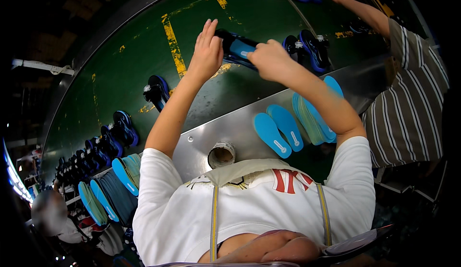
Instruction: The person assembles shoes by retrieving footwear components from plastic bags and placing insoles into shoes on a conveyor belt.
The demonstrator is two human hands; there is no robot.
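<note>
A dark sport shoe [229,38] with blue edging is held over the green belt, between my two hands. A bright blue insole [241,49] shows in its opening, partly covered. My right hand [270,60] is closed around the shoe's right end, by the insole; its fingertips are hidden. My left hand [206,51] is against the other end, fingers stretched upward and the thumb hidden. Closer to me, a pair of blue insoles [273,130] lies on the metal ledge [230,124], beside a stack of insoles [309,118] under my right forearm.
A single shoe [156,91] lies left of my forearm, and a row of shoes [98,144] runs along the left. More insole stacks [115,192] stand below them. Shoes [314,51] sit to the right, near a co-worker in a striped shirt [408,113]. A round container [222,154] is near my chest.
</note>
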